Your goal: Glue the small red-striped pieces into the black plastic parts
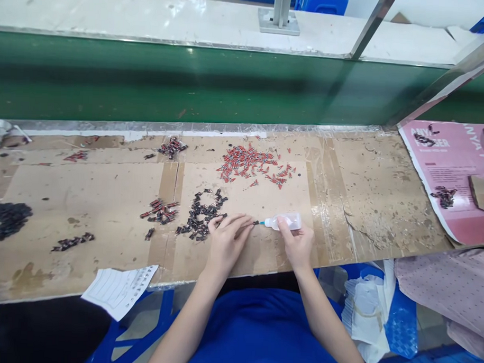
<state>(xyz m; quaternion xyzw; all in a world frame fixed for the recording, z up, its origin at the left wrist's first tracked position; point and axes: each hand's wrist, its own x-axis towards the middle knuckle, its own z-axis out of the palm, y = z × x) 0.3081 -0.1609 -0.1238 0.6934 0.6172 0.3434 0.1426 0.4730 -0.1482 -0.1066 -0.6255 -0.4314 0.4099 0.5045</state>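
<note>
In my right hand (297, 241) is a small clear squeeze bottle (291, 221), lying on its side with its thin blue-green tip pointing left. That tip meets a small black part (256, 223), which the fingertips of my left hand (231, 234) pinch just above the cardboard. Just left of my left hand lies a loose pile of small black parts (201, 214). Beyond my hands spreads a heap of small red pieces (246, 163). A mixed red and black cluster (160, 211) sits further left.
Cardboard (118, 188) covers the bench, and a green conveyor belt (169, 83) runs behind it. At far left is a pile of black pieces (8, 219). A paper slip (119, 291) overhangs the front edge. A pink printed sheet (436, 172) and another person's sleeve (448, 294) are at right.
</note>
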